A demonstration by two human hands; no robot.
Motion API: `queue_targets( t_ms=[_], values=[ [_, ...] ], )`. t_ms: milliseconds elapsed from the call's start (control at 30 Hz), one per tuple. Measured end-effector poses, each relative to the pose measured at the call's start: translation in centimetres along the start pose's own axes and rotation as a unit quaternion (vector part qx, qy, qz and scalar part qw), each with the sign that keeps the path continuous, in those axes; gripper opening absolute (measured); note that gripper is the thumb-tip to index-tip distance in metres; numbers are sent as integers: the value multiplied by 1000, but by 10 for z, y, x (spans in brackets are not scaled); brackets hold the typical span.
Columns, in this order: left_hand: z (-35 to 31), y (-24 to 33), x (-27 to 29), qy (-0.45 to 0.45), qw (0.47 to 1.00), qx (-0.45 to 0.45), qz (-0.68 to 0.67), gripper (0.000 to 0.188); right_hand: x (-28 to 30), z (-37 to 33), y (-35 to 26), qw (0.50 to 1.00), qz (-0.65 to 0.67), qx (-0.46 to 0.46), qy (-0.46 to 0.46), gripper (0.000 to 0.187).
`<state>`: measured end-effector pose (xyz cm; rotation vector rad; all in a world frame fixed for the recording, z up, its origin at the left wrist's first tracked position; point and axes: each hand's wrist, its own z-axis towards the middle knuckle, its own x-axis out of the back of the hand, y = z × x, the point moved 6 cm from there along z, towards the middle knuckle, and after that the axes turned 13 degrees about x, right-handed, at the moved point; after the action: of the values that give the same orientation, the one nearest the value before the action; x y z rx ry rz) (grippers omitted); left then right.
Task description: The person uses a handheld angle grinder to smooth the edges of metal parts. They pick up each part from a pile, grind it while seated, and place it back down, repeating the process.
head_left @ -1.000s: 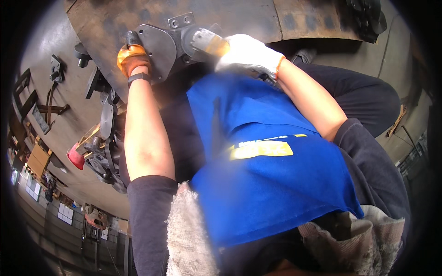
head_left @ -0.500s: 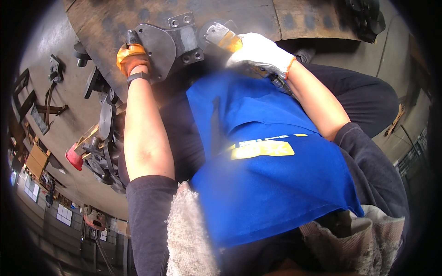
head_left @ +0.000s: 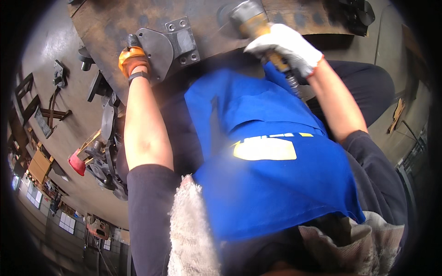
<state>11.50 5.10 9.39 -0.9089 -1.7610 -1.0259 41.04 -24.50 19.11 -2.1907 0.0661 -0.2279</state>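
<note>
My left hand [head_left: 131, 60], in an orange-coated glove, is closed round a dark round stub at the left end of a metal bracket [head_left: 159, 51]. The bracket has a rounded plate on the left and a flange with several holes on the right. It lies on a stained wooden work surface [head_left: 107, 28]. My right hand [head_left: 291, 48], in a white knit glove, grips a yellow and grey angle grinder [head_left: 252, 20]. The grinder's head is blurred and sits right of the bracket, apart from it. A hose fitting [head_left: 293, 83] trails below that hand.
Dark metal parts [head_left: 107, 161] are heaped on the floor at my left, beside a red scoop-like piece [head_left: 77, 163]. More metal parts [head_left: 361, 16] stand at the far right of the work surface. A blue apron [head_left: 276, 184] covers my lap.
My right hand has moved the grinder away from the bracket, up and to the right. My left hand keeps its hold on the bracket, and the whole view has shifted slightly.
</note>
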Motion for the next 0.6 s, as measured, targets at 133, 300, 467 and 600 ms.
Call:
queue_targets(
  t_ms=[133,300,467,600],
  values=[
    [-6,-6,-2,3,999,51,11,77,52,-57,-33,974,209,59,64,33],
    [27,-31,-32,-106,974,30,197,46,118,-105,-53,895,396,201,37,40],
    [30,2,16,-286,920,23,268,57,132,-115,-62,820,501,254,106,32],
    [45,14,98,-379,907,142,113,65,103,-90,-74,885,410,202,94,33]
  ],
)
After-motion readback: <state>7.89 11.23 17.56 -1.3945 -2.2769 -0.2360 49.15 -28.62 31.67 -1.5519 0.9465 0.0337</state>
